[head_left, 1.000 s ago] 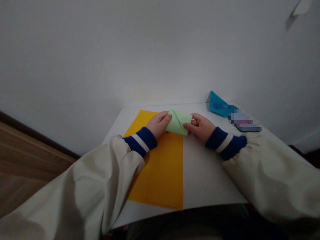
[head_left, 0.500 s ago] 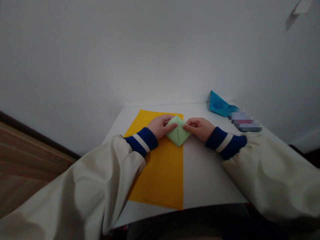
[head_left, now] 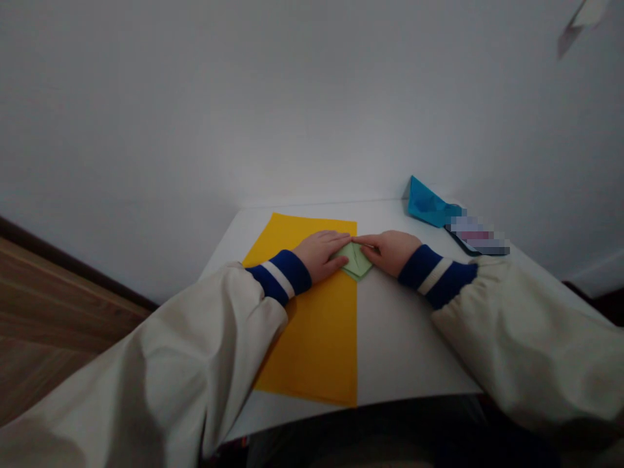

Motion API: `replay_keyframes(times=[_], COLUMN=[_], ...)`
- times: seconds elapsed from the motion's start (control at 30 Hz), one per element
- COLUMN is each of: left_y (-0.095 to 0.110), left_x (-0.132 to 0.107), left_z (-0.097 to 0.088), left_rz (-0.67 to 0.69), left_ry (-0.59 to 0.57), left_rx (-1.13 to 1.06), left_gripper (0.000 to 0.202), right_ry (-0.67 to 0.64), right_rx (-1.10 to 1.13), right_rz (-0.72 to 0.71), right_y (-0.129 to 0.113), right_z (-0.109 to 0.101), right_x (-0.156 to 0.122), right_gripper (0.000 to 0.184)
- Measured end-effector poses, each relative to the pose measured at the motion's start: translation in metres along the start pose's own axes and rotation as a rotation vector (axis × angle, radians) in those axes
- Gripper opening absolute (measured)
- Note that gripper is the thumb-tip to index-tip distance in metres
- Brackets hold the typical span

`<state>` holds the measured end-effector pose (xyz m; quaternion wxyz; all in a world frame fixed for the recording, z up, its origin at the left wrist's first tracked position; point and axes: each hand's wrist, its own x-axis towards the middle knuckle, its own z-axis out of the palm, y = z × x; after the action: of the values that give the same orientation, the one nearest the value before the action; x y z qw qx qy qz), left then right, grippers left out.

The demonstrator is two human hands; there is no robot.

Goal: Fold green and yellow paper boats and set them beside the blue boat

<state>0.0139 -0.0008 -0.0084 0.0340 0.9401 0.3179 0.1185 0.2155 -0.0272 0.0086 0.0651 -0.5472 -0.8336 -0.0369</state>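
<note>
A folded light green paper (head_left: pixel 357 262) lies flat on the white table (head_left: pixel 404 338), half over a yellow sheet (head_left: pixel 316 325). My left hand (head_left: pixel 322 252) lies flat on the green paper's left side with its fingers stretched out. My right hand (head_left: pixel 390 248) presses flat on the right side, fingers extended toward the left hand. The fingertips of both hands nearly meet over the paper's top. Only the lower tip of the green paper shows between them.
A folded blue paper shape (head_left: pixel 426 204) stands at the table's back right, beside a dark flat object (head_left: pixel 475 238) that is blurred out. A grey wall rises behind the table. Wooden floor (head_left: pixel 53 312) shows at the left.
The green paper, held up between both hands a second ago, was squashed into a diamond shape and now lies pressed flat on the table under both flattened hands.
</note>
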Motion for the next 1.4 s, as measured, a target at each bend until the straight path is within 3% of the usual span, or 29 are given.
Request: replay_keyframes(times=[0.3,0.77,0.93,1.07,1.2,1.4], left_y=[0.006,0.009,0.008,0.01,0.013,0.009], left_x=[-0.003,-0.004,-0.006,-0.004,-0.004,-0.006], left_z=[-0.006,-0.008,-0.009,-0.012,-0.015,-0.009], left_rz=[-0.085,-0.114,-0.094,-0.055,-0.09,-0.176], left_ry=[-0.186,-0.242,-0.153,-0.009,0.059,0.1], left_rx=[0.083,0.089,0.066,0.079,0.119,0.092], left_gripper=[0.055,0.065,0.068,0.061,0.059,0.048], right_ry=[-0.001,-0.176,-0.006,0.154,0.163,0.153], right_rx=[-0.131,-0.275,-0.193,-0.058,-0.006,-0.012], right_rz=[-0.149,-0.153,-0.206,-0.358,-0.453,-0.461], right_y=[-0.001,-0.004,-0.007,-0.009,-0.008,-0.001], right_z=[-0.004,-0.022,-0.019,-0.013,-0.009,-0.001], right_x=[-0.002,-0.013,-0.016,-0.015,-0.014,-0.011], right_gripper=[0.038,0.032,0.03,0.036,0.039,0.031])
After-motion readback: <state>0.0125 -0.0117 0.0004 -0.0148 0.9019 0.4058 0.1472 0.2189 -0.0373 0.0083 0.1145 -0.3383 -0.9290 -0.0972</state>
